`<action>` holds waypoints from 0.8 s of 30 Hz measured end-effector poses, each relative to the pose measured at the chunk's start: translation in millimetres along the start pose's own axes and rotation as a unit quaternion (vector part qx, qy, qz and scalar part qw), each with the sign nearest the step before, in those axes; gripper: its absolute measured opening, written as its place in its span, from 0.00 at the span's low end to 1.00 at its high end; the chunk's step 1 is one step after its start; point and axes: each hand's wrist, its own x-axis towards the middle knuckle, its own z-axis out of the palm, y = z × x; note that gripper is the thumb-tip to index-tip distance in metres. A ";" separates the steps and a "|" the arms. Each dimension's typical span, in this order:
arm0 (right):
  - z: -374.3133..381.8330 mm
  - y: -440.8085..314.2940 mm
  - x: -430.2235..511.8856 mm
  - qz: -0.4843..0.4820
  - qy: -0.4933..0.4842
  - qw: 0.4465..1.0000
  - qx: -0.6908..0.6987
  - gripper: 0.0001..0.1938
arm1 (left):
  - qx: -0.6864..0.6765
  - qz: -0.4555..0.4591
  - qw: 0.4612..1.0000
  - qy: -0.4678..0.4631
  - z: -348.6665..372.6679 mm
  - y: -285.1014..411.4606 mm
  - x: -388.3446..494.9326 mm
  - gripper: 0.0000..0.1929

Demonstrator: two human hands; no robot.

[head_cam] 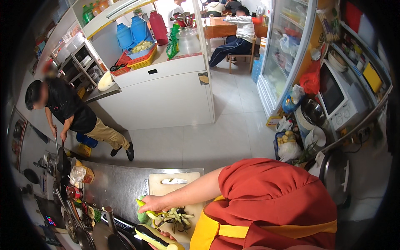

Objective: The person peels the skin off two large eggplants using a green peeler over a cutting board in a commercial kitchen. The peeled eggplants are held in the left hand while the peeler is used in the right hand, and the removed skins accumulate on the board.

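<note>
My left hand (167,235) is shut around a partly peeled eggplant (153,236), pale with a dark strip of skin left along it. Most of that hand is hidden behind the eggplant. Above it, my right hand (152,203) grips a lime-green implement (141,202), which looks like a peeler; its working end is unclear. A pile of dark and pale peelings (177,218) lies on the cutting board (157,187), just beside my right hand. What seems to be a knife blade (174,181) rests farther up the board. Some green material (142,217) sits below my right hand.
The steel counter (115,181) extends left to seasoning containers (82,175) and a jar (73,192). Pans (106,234) crowd the lower left. A co-worker (72,109) stands at a wok (62,159). A glass-door refrigerator (281,53) and microwave (336,93) stand right.
</note>
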 end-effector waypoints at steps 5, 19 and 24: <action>5.9 4.7 1.6 -0.018 -0.014 0.999 0.022 0.10 | -0.103 -0.015 0.994 0.045 0.4 -20.4 -2.0 0.20; 7.0 -9.9 -7.9 -0.236 -0.028 0.939 -0.249 0.12 | -0.584 -0.309 0.750 -0.018 -17.8 -75.7 11.7 0.32; 11.7 -23.6 -21.9 -0.071 0.003 0.996 0.058 0.10 | -0.684 -0.324 0.651 -0.052 -5.9 -54.5 8.1 0.37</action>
